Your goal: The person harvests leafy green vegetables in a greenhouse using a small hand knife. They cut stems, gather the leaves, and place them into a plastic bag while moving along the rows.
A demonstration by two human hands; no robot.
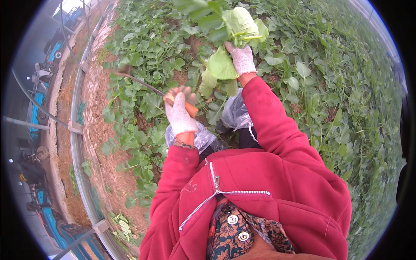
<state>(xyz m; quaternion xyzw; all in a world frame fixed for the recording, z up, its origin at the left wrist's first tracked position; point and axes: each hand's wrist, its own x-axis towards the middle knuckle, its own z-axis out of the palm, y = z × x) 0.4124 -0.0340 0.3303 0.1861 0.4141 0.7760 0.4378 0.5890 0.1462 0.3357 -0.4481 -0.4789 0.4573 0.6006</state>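
Note:
My left hand (180, 112), in a pale knitted work glove, grips the orange-brown handle of a hand tool (148, 85). The tool's thin metal shaft points to the upper left, and its end is blurred, so I cannot tell whether it is a sickle or a small hoe. My right hand (242, 60), gloved alike, holds a pale green, cabbage-like leafy head (242, 24) by its base, above the plants. A broad light green leaf (222, 65) hangs beside that hand. Below are my lower legs in clear plastic covers (236, 109).
Low leafy plants (341, 97) cover the ground ahead and to the right. At left, a strip of bare soil (100, 130) borders a metal rail (76, 152) with curved poles. Blue vehicles (39, 107) stand beyond it. Loose leaves (123, 226) lie at lower left.

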